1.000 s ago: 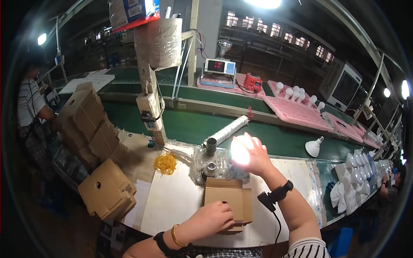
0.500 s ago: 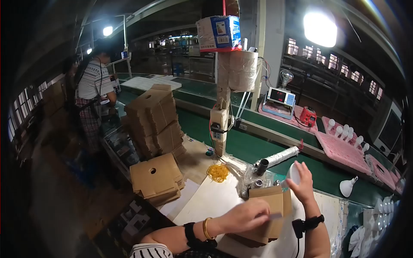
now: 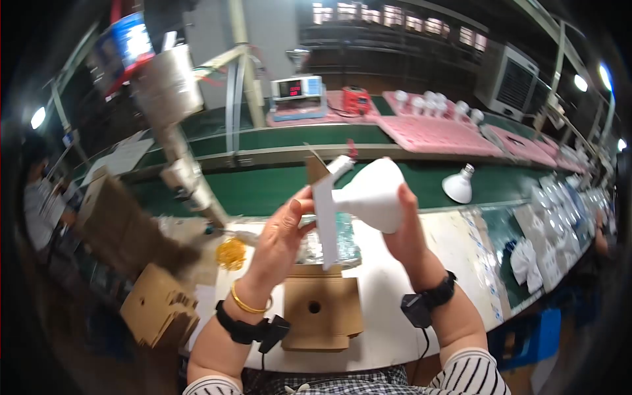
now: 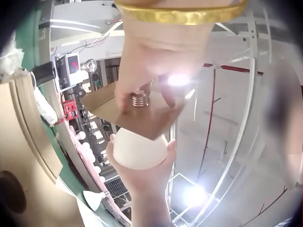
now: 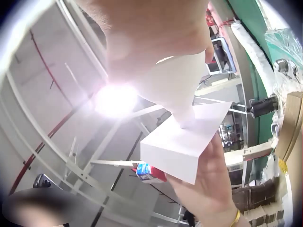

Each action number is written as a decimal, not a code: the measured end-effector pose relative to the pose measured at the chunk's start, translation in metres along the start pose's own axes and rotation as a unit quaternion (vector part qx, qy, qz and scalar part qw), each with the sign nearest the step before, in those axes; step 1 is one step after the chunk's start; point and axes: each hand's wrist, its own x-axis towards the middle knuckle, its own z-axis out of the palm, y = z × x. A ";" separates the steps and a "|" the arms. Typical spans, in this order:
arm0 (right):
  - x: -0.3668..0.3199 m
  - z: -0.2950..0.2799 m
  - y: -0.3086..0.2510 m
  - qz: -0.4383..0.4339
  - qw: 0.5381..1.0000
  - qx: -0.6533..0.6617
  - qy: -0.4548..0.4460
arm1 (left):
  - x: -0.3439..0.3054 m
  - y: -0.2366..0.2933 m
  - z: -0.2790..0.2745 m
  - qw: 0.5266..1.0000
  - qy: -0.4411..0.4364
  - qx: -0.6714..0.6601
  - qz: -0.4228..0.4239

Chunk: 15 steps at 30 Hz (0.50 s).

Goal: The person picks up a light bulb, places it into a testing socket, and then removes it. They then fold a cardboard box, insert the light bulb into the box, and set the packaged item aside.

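Note:
Both hands are raised above the white worktable (image 3: 395, 309). My right hand (image 3: 403, 227) grips the wide end of a white, unlit bulb (image 3: 372, 194). The fingers and thumb of my left hand (image 3: 289, 220) hold a flat cardboard insert (image 3: 322, 220), white on one face and brown on the other. The bulb's neck passes through the insert, and its metal screw base (image 4: 138, 99) sticks out on the brown side under my left fingers. In the right wrist view the bulb (image 5: 175, 80) stands on the insert (image 5: 182, 142).
A folded brown carton with a round hole (image 3: 320, 313) lies on the table below my hands, beside yellow rubber bands (image 3: 230, 253) and a stack of flat cartons (image 3: 158, 306). Another bulb (image 3: 457, 186) lies on the green conveyor (image 3: 263, 187). Pink trays (image 3: 434, 135) sit behind.
The bulb was lit on its socket a second ago; my right hand has lifted it away unlit. My left hand has left the carton and now holds the insert on the bulb's neck.

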 end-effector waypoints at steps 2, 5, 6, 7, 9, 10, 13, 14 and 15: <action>0.007 -0.015 0.011 0.038 0.999 0.038 0.007 | 0.023 -0.018 -0.002 0.975 0.030 0.205 0.083; 0.039 -0.053 0.028 0.046 0.994 -0.097 0.004 | 0.064 -0.028 -0.035 0.950 0.045 0.296 0.085; 0.045 -0.061 0.013 0.046 0.965 -0.258 0.022 | 0.081 -0.025 -0.054 0.931 0.032 0.350 0.100; 0.068 -0.110 0.024 -0.022 0.904 -0.427 0.005 | 0.094 -0.018 -0.072 0.924 0.048 0.373 0.072; 0.089 -0.182 0.009 -0.101 0.741 -0.662 0.043 | 0.119 -0.012 -0.129 0.853 0.078 0.509 0.087; 0.093 -0.215 0.001 -0.086 0.653 -0.743 0.118 | 0.125 -0.004 -0.143 0.792 0.089 0.594 0.109; 0.100 -0.287 -0.047 -0.039 0.428 -0.882 0.194 | 0.134 -0.007 -0.212 0.701 0.113 0.703 0.053; 0.101 -0.305 -0.058 -0.035 0.382 -0.895 0.227 | 0.132 -0.008 -0.227 0.675 0.120 0.728 0.006; 0.100 -0.313 -0.069 -0.008 0.377 -0.895 0.240 | 0.133 -0.011 -0.246 0.676 0.121 0.727 -0.002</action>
